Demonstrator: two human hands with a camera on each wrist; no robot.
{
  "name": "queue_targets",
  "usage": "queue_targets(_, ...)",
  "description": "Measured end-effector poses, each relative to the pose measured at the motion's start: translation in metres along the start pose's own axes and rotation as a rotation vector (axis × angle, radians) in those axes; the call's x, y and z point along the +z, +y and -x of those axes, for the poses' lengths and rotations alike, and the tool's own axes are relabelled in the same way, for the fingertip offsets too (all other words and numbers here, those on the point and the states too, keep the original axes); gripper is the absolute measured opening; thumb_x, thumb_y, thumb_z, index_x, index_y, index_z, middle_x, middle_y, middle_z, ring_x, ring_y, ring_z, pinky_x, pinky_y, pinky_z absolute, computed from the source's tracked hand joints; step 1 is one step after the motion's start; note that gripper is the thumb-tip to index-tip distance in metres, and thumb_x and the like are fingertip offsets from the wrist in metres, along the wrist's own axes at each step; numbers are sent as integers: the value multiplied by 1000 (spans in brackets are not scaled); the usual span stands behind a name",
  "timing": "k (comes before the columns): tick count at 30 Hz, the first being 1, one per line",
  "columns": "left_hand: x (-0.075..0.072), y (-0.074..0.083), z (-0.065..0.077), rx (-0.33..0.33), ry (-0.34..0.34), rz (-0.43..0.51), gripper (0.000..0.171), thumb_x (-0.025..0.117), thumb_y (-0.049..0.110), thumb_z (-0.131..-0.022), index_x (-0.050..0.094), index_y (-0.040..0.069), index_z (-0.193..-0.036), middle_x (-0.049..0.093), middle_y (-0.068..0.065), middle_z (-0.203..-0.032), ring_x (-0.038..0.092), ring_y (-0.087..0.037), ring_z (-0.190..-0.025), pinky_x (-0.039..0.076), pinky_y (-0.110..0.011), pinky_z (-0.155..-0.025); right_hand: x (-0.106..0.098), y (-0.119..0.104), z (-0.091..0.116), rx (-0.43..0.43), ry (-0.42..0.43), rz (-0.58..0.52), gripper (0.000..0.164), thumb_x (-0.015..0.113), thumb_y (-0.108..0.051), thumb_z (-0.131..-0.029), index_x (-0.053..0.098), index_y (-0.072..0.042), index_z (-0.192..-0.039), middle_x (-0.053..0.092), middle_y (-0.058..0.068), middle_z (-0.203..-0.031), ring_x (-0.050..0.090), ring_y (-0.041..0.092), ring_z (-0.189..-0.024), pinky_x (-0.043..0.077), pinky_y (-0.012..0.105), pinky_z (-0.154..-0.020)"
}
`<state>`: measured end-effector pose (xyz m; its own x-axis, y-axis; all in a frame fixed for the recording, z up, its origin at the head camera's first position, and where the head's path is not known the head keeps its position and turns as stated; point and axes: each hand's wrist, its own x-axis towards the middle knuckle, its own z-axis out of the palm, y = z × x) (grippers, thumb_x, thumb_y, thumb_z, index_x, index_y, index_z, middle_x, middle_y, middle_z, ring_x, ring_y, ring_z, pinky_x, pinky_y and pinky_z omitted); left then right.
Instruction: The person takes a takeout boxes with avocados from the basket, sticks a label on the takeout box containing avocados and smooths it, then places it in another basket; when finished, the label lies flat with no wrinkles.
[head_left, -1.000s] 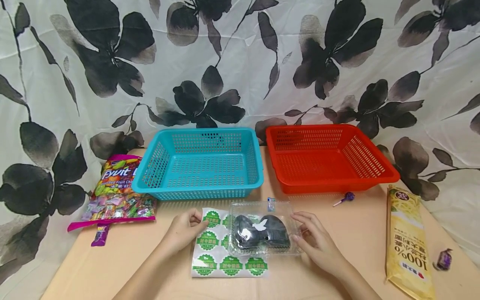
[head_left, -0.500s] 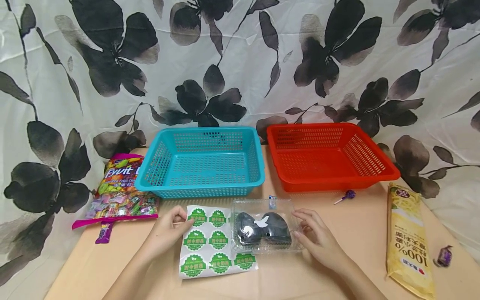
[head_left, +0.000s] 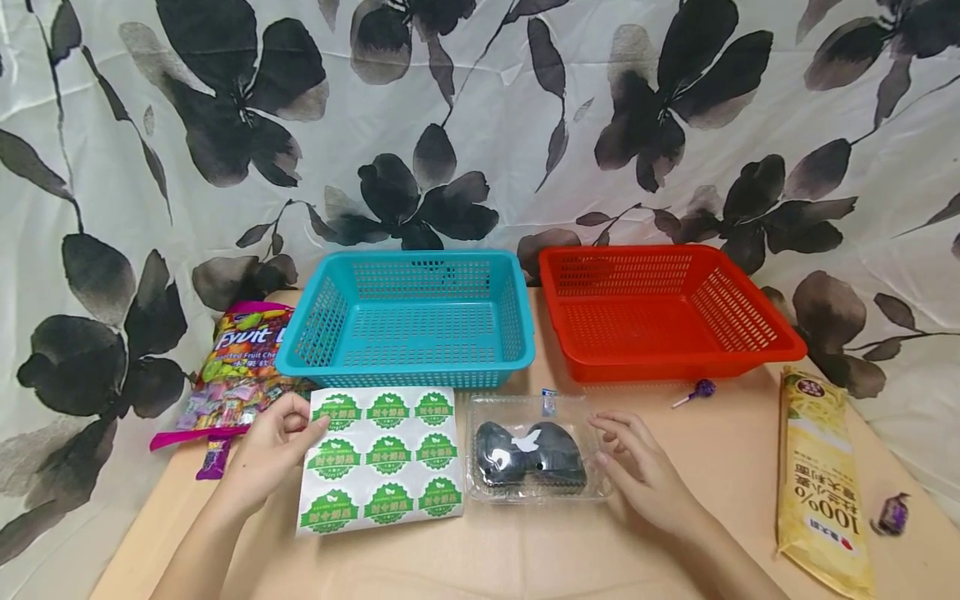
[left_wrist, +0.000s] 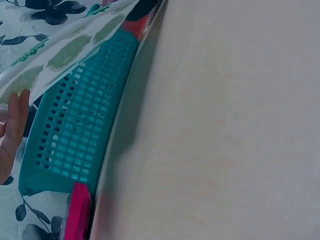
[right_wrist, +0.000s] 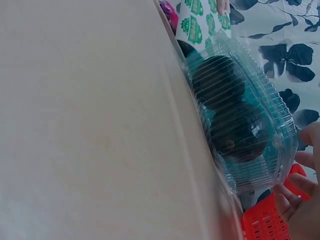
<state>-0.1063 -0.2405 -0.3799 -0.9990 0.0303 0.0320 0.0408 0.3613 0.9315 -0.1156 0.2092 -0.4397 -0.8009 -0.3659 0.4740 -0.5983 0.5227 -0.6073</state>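
Observation:
My left hand [head_left: 262, 458] pinches the left edge of a sticker sheet [head_left: 387, 457], white with rows of round green labels. The sheet is tilted up off the table, and in the left wrist view its underside [left_wrist: 70, 52] shows above the fingertips. To its right sits a closed clear plastic clamshell box [head_left: 596, 487] holding two dark, rounded items [head_left: 562, 458], with a white bird-shaped mark over them. My right hand [head_left: 645, 471] lies beside the box, its loosely bent fingertips right at the box's right side. The right wrist view shows those fingers [right_wrist: 292, 197] near the box's end.
A blue basket [head_left: 405, 379] and a red basket [head_left: 675, 367] stand at the back. On the left lie a candy bag [head_left: 232, 400] and a purple-wrapped sweet [head_left: 213, 458]. A lollipop [head_left: 703, 389], a yellow pasta packet [head_left: 821, 483] and another wrapped sweet [head_left: 892, 515] lie right.
My left hand has drawn the sticker sheet leftward out from under the clamshell box and lifted it somewhat. The right hand has stayed at the box's right side.

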Motion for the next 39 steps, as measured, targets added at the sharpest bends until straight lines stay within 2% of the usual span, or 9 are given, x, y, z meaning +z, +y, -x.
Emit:
queue_targets(7,-11,4,6,26,20,52,19,54,15,-88,39,3,-90,43,7,-64,43,-2,-52,40,-22,-45,-4,-8,-10,45,6,45,44,61,-6,-81,51,-16,-123,44,-2,-124,41,12,-112,34,27,-94)
queue_targets(9,-15,6,7,59,23,110,15,54,11,-88,41,4,-88,44,7,-64,46,-2,-54,42,-21,-46,-4,-11,-15,8,32,52,45,62,-4,-79,52,-16,-121,45,-1,-123,39,13,-115,29,25,-96)
queue_targets(13,-17,10,12,117,17,230,10,51,2,-88,43,7,-86,44,9,-60,40,0,-50,31,-25,-38,-1,-20,-27,-106,67,36,47,62,2,-75,54,-12,-119,50,2,-120,41,15,-113,28,19,-97)
queue_targets(17,-14,15,17,127,-62,306,8,47,1,-90,43,8,-90,56,7,-69,48,-1,-55,37,-23,-39,7,-35,-38,-144,26,-18,43,61,0,-78,54,-12,-119,55,1,-114,44,14,-109,30,18,-96)
queue_targets(20,-9,20,18,140,-145,361,8,44,1,-91,42,8,-95,63,3,-83,60,-7,-70,51,-26,-55,14,-51,-46,-165,-14,-74,43,61,1,-78,53,-10,-119,59,3,-107,47,16,-107,31,18,-97)
queue_targets(25,4,19,16,161,-254,409,12,41,0,-92,42,6,-103,63,-1,-93,63,-14,-81,53,-32,-67,30,-67,-59,-176,-89,-181,43,57,-1,-83,48,-11,-123,61,1,-99,54,13,-97,41,26,-88)
queue_targets(30,20,14,15,147,-282,359,16,44,2,-91,40,2,-106,59,-1,-88,58,-7,-73,51,-23,-62,43,-73,-65,-40,-163,-318,38,52,-5,-88,45,-12,-124,61,-2,-93,54,7,-87,45,26,-76)
queue_targets(34,27,13,14,97,-267,252,22,49,7,-90,39,-1,-107,56,-2,-83,51,-3,-67,47,-20,-56,47,-80,-67,-39,-154,-397,36,52,2,-86,46,-4,-121,54,3,-68,46,4,-63,39,24,-56)
queue_targets(39,27,14,11,74,-176,26,32,53,19,-89,45,-1,-113,59,-9,-96,57,-6,-86,48,-21,-76,53,-79,-66,-74,-137,-341,28,54,-1,-85,52,-4,-114,50,-1,-59,40,0,-55,34,19,-46)
